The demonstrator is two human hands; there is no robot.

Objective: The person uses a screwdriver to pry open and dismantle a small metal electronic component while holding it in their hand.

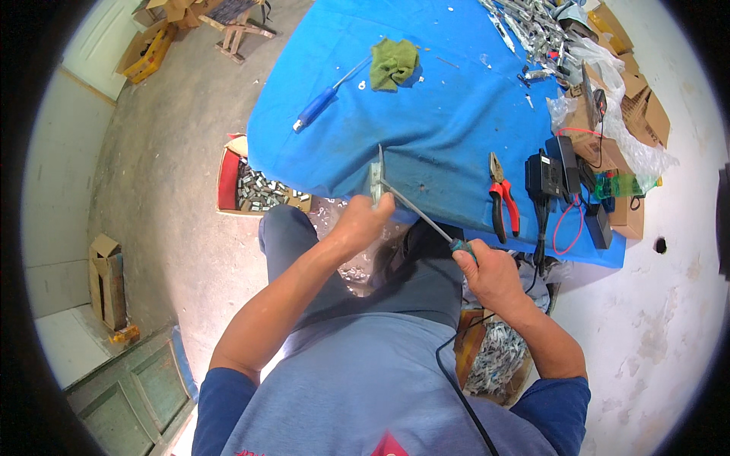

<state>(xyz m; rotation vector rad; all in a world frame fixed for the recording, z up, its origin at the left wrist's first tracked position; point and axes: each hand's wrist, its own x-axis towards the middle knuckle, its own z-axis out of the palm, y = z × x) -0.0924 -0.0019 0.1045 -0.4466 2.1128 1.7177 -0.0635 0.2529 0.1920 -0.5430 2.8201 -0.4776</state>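
At the near edge of the blue-covered table, my left hand (366, 222) is closed around the lower end of a narrow pale metallic piece (376, 176). A thin, dark, pointed sliver stands up from its far end. My right hand (490, 273) grips the teal handle of a screwdriver (422, 215). Its shaft slants up and left, and the tip meets the pale piece or lies right beside it; exact contact cannot be told. To the right of the screwdriver lie pliers (503, 199) with red and black handles. A blue-handled screwdriver (315, 108) rests farther off on the left.
A crumpled green cloth (394, 64) lies on the blue cloth (449, 114). Black power adapters (544, 175) with cables sit at the right edge. Metal scraps (528, 34) are heaped far right. A box of small metal parts (228, 178) stands on the floor to the left.
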